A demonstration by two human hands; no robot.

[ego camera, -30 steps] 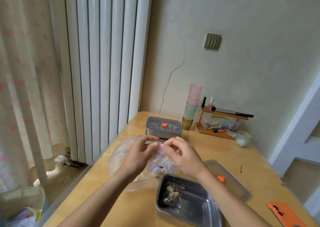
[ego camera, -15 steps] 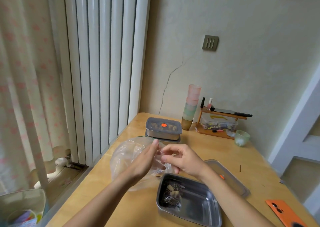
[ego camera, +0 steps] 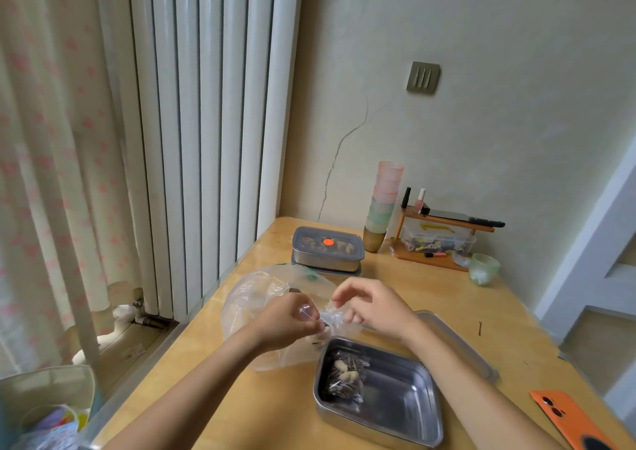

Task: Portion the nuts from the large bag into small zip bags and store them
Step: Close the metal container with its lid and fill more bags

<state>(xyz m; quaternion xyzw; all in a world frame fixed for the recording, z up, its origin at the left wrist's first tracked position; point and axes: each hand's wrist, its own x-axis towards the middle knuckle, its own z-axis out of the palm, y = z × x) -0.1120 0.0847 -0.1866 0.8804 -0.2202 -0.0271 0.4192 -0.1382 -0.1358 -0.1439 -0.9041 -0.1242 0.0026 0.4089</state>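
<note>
Clear zip bag (ego camera: 332, 318) — in left hand (ego camera: 287, 324)

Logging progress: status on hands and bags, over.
Left hand, right hand pinch small bag. One filled bag lies in steel tray. Large bag beneath hands.

The place was a room in a home, not a workplace. A tall white column radiator (ego camera: 206, 140) filled the upper middle of the frame, with a pale floral curtain (ego camera: 51, 174) down the left edge. A wooden table (ego camera: 430, 294) stood in the corner against a cracked plaster wall (ego camera: 481, 122) with a light switch (ego camera: 423, 77). At centre right sat stacked pastel cups (ego camera: 383, 202), a small wooden shelf (ego camera: 411, 256) with nail polish (ego camera: 420, 200), and a lidded steel food box (ego camera: 327, 248). An orange phone (ego camera: 564, 418) lay at lower right.
</note>
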